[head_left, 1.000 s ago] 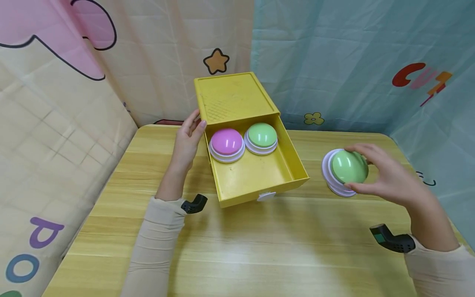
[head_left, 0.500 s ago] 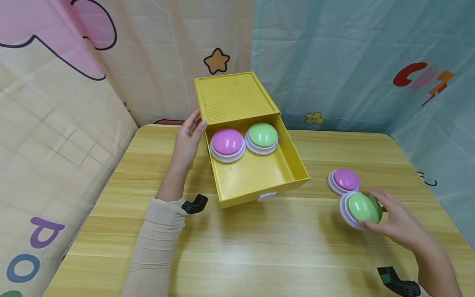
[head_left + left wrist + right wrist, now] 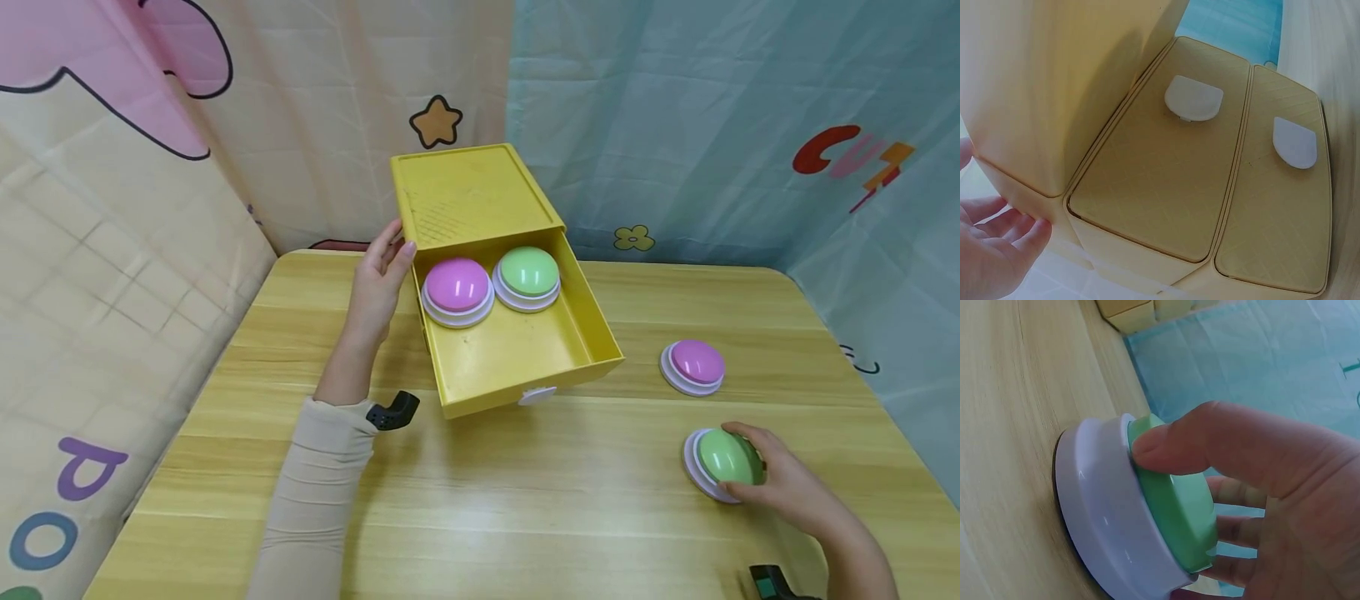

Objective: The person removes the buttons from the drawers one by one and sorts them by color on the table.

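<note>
At the right of the head view, my right hand (image 3: 791, 492) grips a green dome push button (image 3: 723, 457) with a white base. In the right wrist view the thumb (image 3: 1154, 450) lies on the green cap, fingers behind it, and the white base (image 3: 1100, 500) is right at the wood. My left hand (image 3: 377, 287) touches the left side of a yellow drawer cabinet (image 3: 472, 196), fingertips along its edge. Its top drawer (image 3: 517, 367) is pulled out, holding a pink push button (image 3: 457, 283) and another green push button (image 3: 528, 273).
A second pink push button (image 3: 697, 362) sits on the wooden table (image 3: 525, 517), behind the gripped one. In the left wrist view, lower drawer fronts (image 3: 1147, 169) with white pulls (image 3: 1194, 99) are closed. Printed curtains (image 3: 660, 125) surround the table.
My right hand has brought the green push button toward the table's front and down to the wood, uncovering the pink one behind it. My left hand and the cabinet have stayed put.
</note>
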Tool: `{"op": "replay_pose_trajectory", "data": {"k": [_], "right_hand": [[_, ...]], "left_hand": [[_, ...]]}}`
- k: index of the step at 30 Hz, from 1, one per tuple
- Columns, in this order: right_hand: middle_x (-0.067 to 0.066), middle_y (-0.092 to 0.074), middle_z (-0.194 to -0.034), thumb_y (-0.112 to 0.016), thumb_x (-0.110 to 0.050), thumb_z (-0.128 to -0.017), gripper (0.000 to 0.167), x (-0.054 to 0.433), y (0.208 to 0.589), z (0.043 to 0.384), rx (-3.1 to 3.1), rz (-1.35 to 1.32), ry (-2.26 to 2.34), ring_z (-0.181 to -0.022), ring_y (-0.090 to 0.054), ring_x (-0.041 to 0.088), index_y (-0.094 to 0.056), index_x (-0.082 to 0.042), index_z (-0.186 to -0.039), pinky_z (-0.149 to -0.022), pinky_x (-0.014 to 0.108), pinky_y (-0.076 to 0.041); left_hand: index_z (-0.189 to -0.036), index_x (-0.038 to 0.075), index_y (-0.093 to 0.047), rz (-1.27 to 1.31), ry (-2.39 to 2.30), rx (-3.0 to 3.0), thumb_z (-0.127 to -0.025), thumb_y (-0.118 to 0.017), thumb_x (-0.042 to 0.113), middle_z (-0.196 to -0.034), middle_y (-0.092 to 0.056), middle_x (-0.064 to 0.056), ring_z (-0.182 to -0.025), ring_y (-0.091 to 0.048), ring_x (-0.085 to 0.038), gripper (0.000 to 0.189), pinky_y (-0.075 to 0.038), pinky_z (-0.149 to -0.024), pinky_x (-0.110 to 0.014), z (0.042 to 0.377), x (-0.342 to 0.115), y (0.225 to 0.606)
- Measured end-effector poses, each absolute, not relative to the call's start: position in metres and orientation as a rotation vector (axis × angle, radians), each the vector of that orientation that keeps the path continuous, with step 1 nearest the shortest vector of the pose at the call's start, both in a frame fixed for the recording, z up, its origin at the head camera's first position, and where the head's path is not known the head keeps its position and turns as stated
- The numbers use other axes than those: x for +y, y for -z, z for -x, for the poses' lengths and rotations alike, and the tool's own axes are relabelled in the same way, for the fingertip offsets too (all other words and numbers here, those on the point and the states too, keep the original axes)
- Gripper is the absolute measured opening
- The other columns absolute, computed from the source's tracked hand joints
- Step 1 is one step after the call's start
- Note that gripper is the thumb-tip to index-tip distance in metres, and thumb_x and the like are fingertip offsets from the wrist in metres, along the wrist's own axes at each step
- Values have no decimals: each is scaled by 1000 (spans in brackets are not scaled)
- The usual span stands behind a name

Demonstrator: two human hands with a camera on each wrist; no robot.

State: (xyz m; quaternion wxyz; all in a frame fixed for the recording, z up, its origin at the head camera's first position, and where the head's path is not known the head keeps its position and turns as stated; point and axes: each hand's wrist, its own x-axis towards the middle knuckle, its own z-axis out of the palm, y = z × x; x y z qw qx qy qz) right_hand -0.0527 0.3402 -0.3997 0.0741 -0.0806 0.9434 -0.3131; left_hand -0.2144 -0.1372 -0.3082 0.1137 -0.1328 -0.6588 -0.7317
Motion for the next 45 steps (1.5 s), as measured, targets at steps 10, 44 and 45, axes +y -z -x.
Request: {"op": "replay_pose_trajectory", "data": {"k": [10, 44, 45], "right_hand": [[32, -28, -127, -75, -14, -71, 81, 340, 396, 56, 2787, 289, 991, -113, -28, 49, -27, 6, -133, -87, 57, -31], [9, -35, -136, -70, -29, -79, 70, 173, 251, 196, 2785, 1233, 791, -125, -28, 26, -36, -6, -134, -100, 49, -26], [8, -36, -135, -71, -30, -78, 69, 169, 251, 200, 2775, 1251, 782, -125, -29, 25, -37, -5, -134, -101, 47, -26]], "left_hand": [[-138, 3, -32, 409, 2139, -1914, -93, -51, 15, -138, -35, -12, -125, -33, -20, 50, -31, -100, -27, 215, -139, 308], [-138, 4, -32, 381, 2140, -1925, -92, -53, 16, -138, -33, -10, -124, -33, -21, 52, -31, -100, -28, 216, -138, 310], [-139, 4, -32, 380, 2140, -1925, -92, -53, 16, -138, -34, -10, -124, -33, -21, 52, -31, -100, -28, 216, -138, 310]]}}
